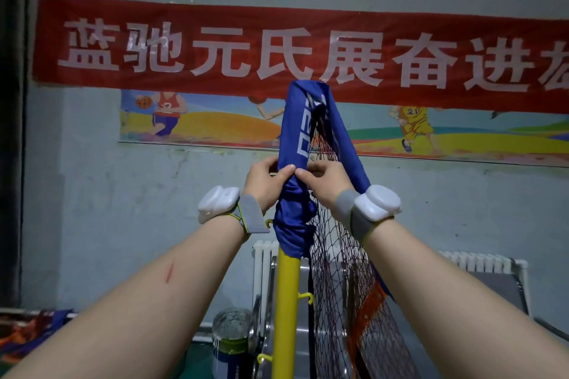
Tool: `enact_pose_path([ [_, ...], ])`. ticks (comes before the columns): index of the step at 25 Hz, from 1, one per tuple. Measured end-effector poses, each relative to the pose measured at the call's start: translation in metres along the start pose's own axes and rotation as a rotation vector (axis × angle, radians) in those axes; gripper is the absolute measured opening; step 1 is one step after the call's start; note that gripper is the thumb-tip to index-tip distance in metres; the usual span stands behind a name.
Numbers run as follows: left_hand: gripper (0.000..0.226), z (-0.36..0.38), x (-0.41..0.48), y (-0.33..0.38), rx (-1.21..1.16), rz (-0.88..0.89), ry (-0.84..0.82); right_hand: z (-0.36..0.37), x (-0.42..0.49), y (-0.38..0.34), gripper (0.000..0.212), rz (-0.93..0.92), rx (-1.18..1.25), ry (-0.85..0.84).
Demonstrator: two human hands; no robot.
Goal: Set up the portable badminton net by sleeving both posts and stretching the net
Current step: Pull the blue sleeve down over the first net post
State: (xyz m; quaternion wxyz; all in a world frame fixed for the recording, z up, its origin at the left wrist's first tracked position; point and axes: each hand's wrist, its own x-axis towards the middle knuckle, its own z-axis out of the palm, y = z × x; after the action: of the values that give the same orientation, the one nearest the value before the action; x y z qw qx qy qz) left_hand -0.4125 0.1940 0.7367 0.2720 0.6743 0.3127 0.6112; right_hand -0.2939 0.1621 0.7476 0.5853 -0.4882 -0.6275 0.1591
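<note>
A yellow post stands upright in front of me, with small yellow hooks on its side. The blue fabric sleeve of the net is bunched over the post's top, and its upper part loops up and folds over. Dark mesh of the net hangs from the sleeve down to the right, with an orange band lower down. My left hand pinches the bunched blue sleeve from the left. My right hand pinches the same fabric from the right, thumbs nearly touching. Both wrists wear white devices on grey straps.
A wall with a red banner and a sports mural is close ahead. A white radiator and grey metal chairs stand behind the post. A water jug sits by the post's base; blue and orange fabric lies at the lower left.
</note>
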Motion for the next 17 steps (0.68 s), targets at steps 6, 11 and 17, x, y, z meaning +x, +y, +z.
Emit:
enact_pose_path([
  [6, 0.031, -0.001, -0.015, -0.014, 0.021, -0.056, -0.027, 0.002, -0.018, 0.009, 0.031, 0.03, -0.027, -0.016],
  [11, 0.027, -0.006, -0.026, -0.021, 0.124, -0.093, -0.105, 0.001, -0.025, 0.013, 0.037, 0.086, -0.123, -0.059],
  [17, 0.064, -0.021, 0.003, 0.009, 0.181, -0.164, -0.106, -0.011, -0.01, -0.014, 0.043, 0.111, -0.41, -0.121],
])
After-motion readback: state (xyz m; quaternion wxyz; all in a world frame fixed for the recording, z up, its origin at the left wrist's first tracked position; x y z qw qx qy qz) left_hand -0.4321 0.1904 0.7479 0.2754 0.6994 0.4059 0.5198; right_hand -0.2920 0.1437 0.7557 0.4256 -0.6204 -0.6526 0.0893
